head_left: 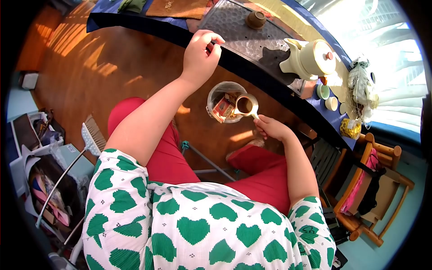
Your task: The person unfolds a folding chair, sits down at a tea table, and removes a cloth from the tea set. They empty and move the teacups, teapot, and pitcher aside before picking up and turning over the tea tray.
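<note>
My right hand (271, 127) is closed around the handle of a small cream-coloured pitcher (255, 107), which has brown contents inside. The pitcher is over the right side of a transparent bin (209, 104), which holds a red packet (222, 109) and other scraps. Beside the near edge of the tea tray (234, 31), my left hand (202, 56) has loosely bent fingers with a gap between thumb and forefinger. No object shows in it. On the tray are a small brown cup (255, 20) and, toward the right end, a cream teapot (315, 58) with a red-knobbed lid.
Small cups (331, 103) and a jar with yellow contents (350, 128) line the table's right end. A wooden chair (375, 225) stands at right. A long-handled brush (92, 139) and filled boxes are at left. Thin metal legs (209, 158) cross between my knees.
</note>
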Demonstrator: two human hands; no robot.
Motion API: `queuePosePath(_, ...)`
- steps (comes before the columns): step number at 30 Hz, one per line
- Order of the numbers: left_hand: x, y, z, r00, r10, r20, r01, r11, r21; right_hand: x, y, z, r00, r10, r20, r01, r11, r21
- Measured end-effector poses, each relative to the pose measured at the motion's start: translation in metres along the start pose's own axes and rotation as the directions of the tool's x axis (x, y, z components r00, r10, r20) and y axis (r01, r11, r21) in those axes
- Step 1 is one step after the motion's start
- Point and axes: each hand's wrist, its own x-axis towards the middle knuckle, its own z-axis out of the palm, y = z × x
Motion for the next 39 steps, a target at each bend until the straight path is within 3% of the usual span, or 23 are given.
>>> queuePosePath(3,-0.004,-0.004,0.001,0.997,0.065,0.046,-0.066,0.997,0.027,0.023,0.011,0.008,0.986,-0.005,-0.166,-0.001,0.999,-0.037)
queuePosePath(6,-0.004,-0.002,-0.001,0.995,0.089,0.055,-0.090,0.996,0.024,0.066,0.053,-0.001,0.946,-0.099,-0.308,-0.031,0.921,-0.389)
queuePosePath(10,-0.004,-0.001,-0.003,0.994,0.098,0.051,-0.098,0.995,-0.001,0.077,0.066,0.010,0.827,-0.374,-0.419,-0.078,0.663,-0.744)
queuePosePath(13,-0.005,-0.002,-0.001,0.992,0.109,0.056,-0.109,0.994,-0.008,0.074,0.057,0.018,0.838,-0.279,-0.470,-0.184,0.665,-0.724)
queuePosePath(19,-0.007,0.000,0.000,0.989,0.131,0.069,-0.132,0.991,0.010,0.072,0.053,0.021,0.802,-0.375,-0.464,-0.195,0.570,-0.798)
queuePosePath(28,-0.009,-0.005,0.001,0.986,0.134,0.100,-0.136,0.991,0.020,0.067,0.055,0.016,0.680,-0.655,-0.328,-0.161,0.303,-0.939)
queuePosePath(34,-0.009,-0.005,0.000,0.986,0.127,0.111,-0.130,0.991,0.021,0.070,0.055,0.009,0.679,-0.670,-0.300,-0.126,0.296,-0.947)
queuePosePath(39,-0.009,-0.005,0.000,0.986,0.133,0.105,-0.136,0.990,0.026,0.070,0.052,0.007,0.649,-0.726,-0.226,-0.138,0.180,-0.974)
